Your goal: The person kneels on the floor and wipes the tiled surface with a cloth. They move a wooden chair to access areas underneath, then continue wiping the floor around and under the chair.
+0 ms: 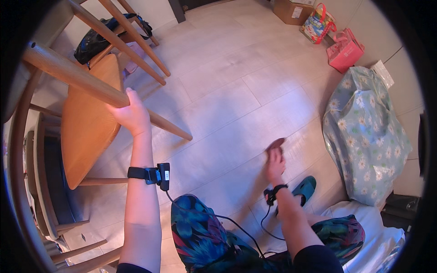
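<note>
My left hand (131, 112) is wrapped around a round wooden chair leg (78, 78), thumb on top. Behind that leg is a curved, smooth wooden chair panel (92, 126); whether it belongs to the same chair I cannot tell. Low over the floor, my right hand (276, 165) has its fingers on a flat, rounded reddish-brown object (276, 144). The fingers hide much of it, and its exact kind is unclear. Straps with small black devices circle both wrists, and a black cable (235, 223) runs from them across my lap.
A green slipper (305, 189) is on my foot beside my right arm. To the right stands a large daisy-patterned plastic cover (365, 136). Beyond it are a pink bag (346, 51), a colourful gift bag (317, 25) and a cardboard box (293, 12). A black bag (99, 41) rests on chair parts upper left.
</note>
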A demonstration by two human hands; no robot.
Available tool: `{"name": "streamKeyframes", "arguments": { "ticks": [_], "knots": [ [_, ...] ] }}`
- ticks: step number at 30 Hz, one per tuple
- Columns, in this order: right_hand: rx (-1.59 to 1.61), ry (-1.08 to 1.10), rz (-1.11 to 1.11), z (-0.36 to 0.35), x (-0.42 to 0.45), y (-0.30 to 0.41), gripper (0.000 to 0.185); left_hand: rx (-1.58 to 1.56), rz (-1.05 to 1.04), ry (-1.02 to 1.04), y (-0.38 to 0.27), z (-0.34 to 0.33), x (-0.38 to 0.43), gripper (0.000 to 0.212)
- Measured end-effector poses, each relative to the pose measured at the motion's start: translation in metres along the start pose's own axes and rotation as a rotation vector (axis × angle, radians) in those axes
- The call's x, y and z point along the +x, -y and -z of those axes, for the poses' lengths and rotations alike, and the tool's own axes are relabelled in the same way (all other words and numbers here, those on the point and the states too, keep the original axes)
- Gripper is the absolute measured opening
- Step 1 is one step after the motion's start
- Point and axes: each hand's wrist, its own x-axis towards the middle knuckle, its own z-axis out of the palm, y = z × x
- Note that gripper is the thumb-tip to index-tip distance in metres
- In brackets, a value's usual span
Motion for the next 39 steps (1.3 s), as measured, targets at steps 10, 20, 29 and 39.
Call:
{"name": "streamKeyframes", "arguments": {
  "ticks": [10,20,29,39],
  "knots": [
    [0.549,0.420,0.832,-0.017,-0.189,0.163,0.034,-0.009,0.059,0.027,0.003,0.011,0.005,0.051],
    [0.287,0.028,0.027,0.019,0.041,0.041,0.059,-0.024,-0.020,0.007,-0.010,0.007,-0.006,0.053],
    [0.113,0.193,0.679,-0.036,-0.117,0.158,0.065,0.093,0.069,0.022,0.001,0.013,0.003,0.046],
    [0.720,0.475,0.623,-0.009,-0.102,0.184,0.037,0.179,0.060,0.079,-0.009,0.007,-0.006,0.054]
  ]
}}
